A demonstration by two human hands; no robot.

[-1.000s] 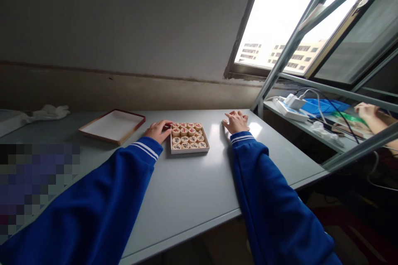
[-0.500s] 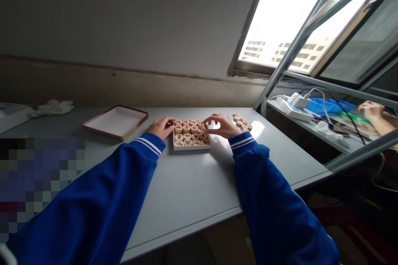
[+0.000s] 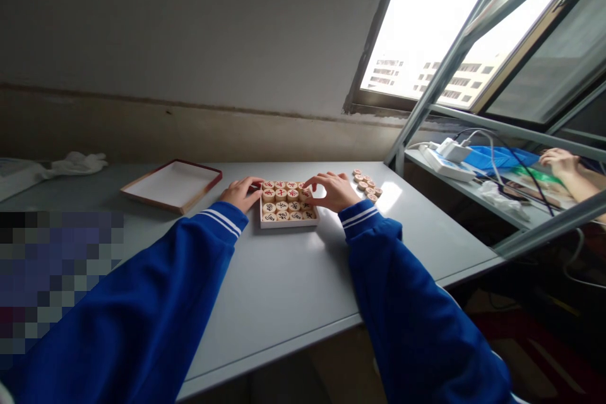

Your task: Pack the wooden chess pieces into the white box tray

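A shallow box full of round wooden chess pieces with red and black characters lies on the grey table. My left hand rests against the box's left side, fingers curled on its edge. My right hand is at the box's right rim, fingers bent and pinched over a piece at the top right corner. Several loose wooden pieces lie on the table just right of that hand.
The box lid lies upside down to the left. White cloth gloves sit at the far left by the wall. Beyond a metal frame on the right is another desk with a power strip, cables and another person's hand.
My right hand came from the loose pieces on the right over to the box's top right corner and has settled lower onto a piece there. My left hand stayed at the box.
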